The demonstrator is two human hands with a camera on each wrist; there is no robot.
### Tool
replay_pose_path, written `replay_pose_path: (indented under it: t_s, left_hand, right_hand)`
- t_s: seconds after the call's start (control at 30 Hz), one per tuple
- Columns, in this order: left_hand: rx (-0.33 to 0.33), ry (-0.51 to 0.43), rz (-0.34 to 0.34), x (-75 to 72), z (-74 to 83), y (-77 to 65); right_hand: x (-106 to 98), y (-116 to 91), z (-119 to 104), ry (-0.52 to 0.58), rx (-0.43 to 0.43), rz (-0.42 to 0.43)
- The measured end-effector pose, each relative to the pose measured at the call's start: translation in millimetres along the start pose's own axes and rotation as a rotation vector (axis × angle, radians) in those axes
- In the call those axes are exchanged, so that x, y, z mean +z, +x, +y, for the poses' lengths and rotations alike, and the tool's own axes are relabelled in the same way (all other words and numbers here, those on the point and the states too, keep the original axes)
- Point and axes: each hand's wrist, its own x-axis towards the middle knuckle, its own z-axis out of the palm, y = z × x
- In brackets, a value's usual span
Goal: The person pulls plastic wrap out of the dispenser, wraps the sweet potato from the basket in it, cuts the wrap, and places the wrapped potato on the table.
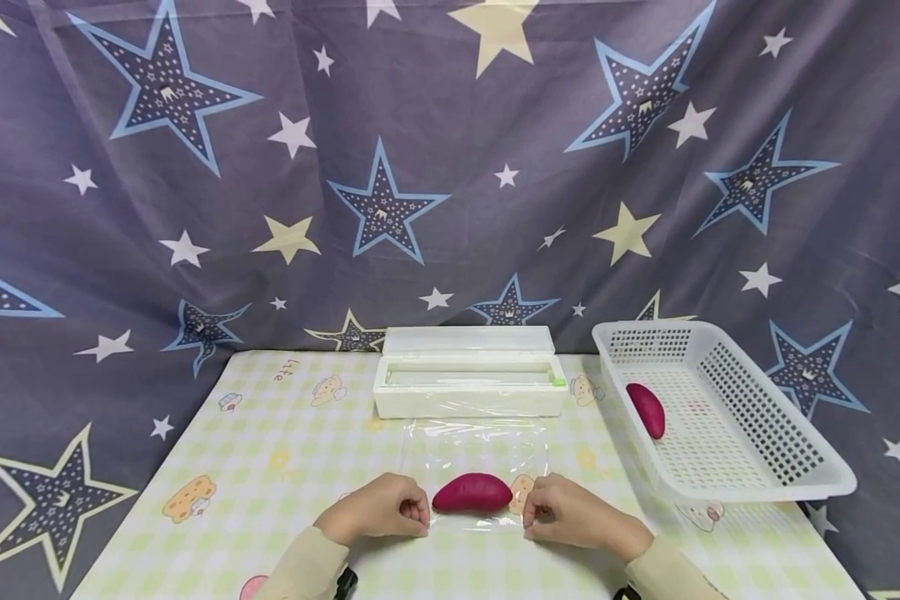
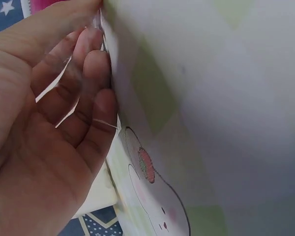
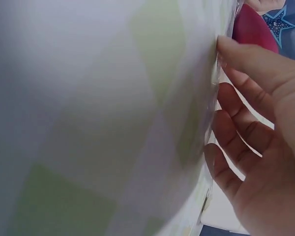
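A purple-red sweet potato (image 1: 472,493) lies across the near part of a clear sheet of plastic wrap (image 1: 468,450) spread on the table. Left of it, my left hand (image 1: 382,507) pinches the sheet's near left corner, fingers curled in. Thin film crosses the fingers (image 2: 96,71) in the left wrist view. On the other side my right hand (image 1: 579,512) pinches the near right corner with thumb and fingers, low at the tabletop. The right wrist view shows the thumb (image 3: 236,51) at the film's edge, the sweet potato just beyond.
Behind the sheet stands a white plastic wrap box (image 1: 468,406), its lid raised. A white perforated basket (image 1: 757,490) at the right holds another sweet potato (image 1: 647,411). The checked tablecloth (image 1: 285,467) meets a starry curtain (image 1: 420,267) at the back.
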Motion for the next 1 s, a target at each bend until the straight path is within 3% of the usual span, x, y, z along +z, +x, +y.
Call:
replay_pose_path:
  t_s: [0.3, 0.57, 0.8, 1.0]
  left_hand:
    - [0.022, 0.008, 0.007, -0.2, 0.0, -1.1]
    - [0.020, -0.012, 0.025, -2.1, 2.5, -1.5]
    - [0.036, 0.004, 0.063, -6.1, 5.2, -0.7]
    - [0.050, 0.024, 0.049, -6.7, 3.4, 0.2]
  right_hand:
    - [1.0, -1.0, -1.0, -0.013, -0.014, 0.006]
    - [1.5, 1.4, 1.7, 0.024, -0.080, 0.035]
    - [-1.8, 2.6, 3.2, 0.075, -0.059, 0.054]
    - [-3.5, 2.6, 2.0, 0.076, -0.058, 0.069]
